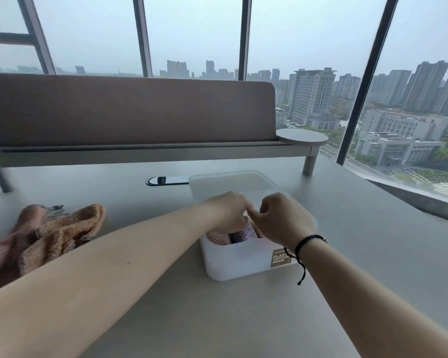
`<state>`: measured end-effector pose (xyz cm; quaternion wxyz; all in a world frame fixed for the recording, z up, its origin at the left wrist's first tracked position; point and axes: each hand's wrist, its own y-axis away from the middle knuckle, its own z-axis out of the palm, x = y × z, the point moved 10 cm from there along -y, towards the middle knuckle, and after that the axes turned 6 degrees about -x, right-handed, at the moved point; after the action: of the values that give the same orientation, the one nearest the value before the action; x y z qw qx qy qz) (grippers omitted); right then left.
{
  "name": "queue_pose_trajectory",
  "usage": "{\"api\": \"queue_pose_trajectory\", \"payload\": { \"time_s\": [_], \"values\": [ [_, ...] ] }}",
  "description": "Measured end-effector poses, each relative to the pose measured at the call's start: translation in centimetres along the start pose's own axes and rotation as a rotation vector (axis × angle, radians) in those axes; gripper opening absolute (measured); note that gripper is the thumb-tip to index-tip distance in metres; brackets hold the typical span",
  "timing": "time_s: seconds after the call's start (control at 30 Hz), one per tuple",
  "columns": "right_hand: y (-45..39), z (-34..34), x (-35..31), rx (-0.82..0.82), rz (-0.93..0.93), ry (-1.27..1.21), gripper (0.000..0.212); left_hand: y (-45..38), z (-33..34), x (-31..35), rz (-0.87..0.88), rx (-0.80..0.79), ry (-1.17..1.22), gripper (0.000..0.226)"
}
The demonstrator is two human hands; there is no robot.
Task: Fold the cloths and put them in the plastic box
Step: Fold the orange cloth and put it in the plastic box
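- The plastic box (243,259) sits on the grey table (373,241), white and translucent, with a brown label (282,258) on its near wall reading "PLASTIC CONTAINER" (partly covered by the right wrist).
- Both hands are down over the open top of the box, knuckles toward me, close together and nearly touching.
- The left hand (228,210) has its fingers curled downward into the box, onto the pink folded cloth (219,236) that lies inside; whether it truly grips the cloth or only presses on it I cannot tell, since the fingertips are hidden.
- The right hand (282,218) is likewise curled, its fingers bent down at the box's right side over a paler, lilac-toned cloth (247,232) lying next to the pink one; its hold is just as hard to make out.
- A black cord bracelet (301,245) circles the right wrist, a loose end dangling in front of the box.
- Behind the box, touching its far edge, lies the lid (230,182), flat on the table.
- Off to the left, well apart from the box, a heap of unfolded cloths (49,239) in orange and pink lies crumpled on the table, part of it under the left forearm.
- A dark oval cable slot (166,181) is set into the table just left of the lid.
- Farther back stands a brown padded divider (130,109) with a small round shelf (301,137) at its right end, and beyond it tall windows (424,73) onto a hazy city.
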<state>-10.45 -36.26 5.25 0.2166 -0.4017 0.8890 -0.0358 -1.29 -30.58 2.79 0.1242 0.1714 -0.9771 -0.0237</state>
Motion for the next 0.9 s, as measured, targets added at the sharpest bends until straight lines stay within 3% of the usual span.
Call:
{"api": "queue_pose_trajectory", "payload": {
  "time_s": [0.17,0.3,0.4,0.47,0.53,0.6,0.63,0.73,0.9],
  "values": [
    [0.1,0.5,-1.7,0.040,0.019,0.008,0.031,3.6,-4.3,-3.5,0.023,0.210,0.111,0.022],
    [0.8,-0.6,-3.3,0.165,-0.013,-0.095,0.036,10.1,-7.3,-8.9,-0.019,0.496,0.274,0.016],
    [2.9,-2.8,-6.9,0.356,-0.115,-0.157,0.038,16.7,-7.6,-16.2,-0.214,0.697,0.337,0.014],
    [5.5,-3.1,-11.6,0.414,-0.283,-0.180,0.037,20.8,-5.8,-22.2,-0.440,0.677,0.283,0.021],
    [8.3,-1.3,-17.0,0.354,-0.488,-0.205,0.033,24.1,-2.7,-26.8,-0.642,0.497,0.144,0.032],
    [10.1,3.3,-21.1,0.138,-0.590,-0.221,0.024,26.2,0.1,-29.0,-0.710,0.356,0.053,0.030],
    [10.6,6.1,-22.5,0.011,-0.593,-0.231,0.022,27.1,0.9,-29.4,-0.698,0.364,0.067,0.030],
    [11.6,12.6,-24.3,-0.236,-0.539,-0.267,0.034,28.8,1.3,-28.7,-0.602,0.515,0.089,0.041],
    [11.1,14.6,-24.7,-0.263,-0.560,-0.239,0.058,27.5,0.7,-24.5,-0.224,0.573,0.246,0.034]
  ]
}}
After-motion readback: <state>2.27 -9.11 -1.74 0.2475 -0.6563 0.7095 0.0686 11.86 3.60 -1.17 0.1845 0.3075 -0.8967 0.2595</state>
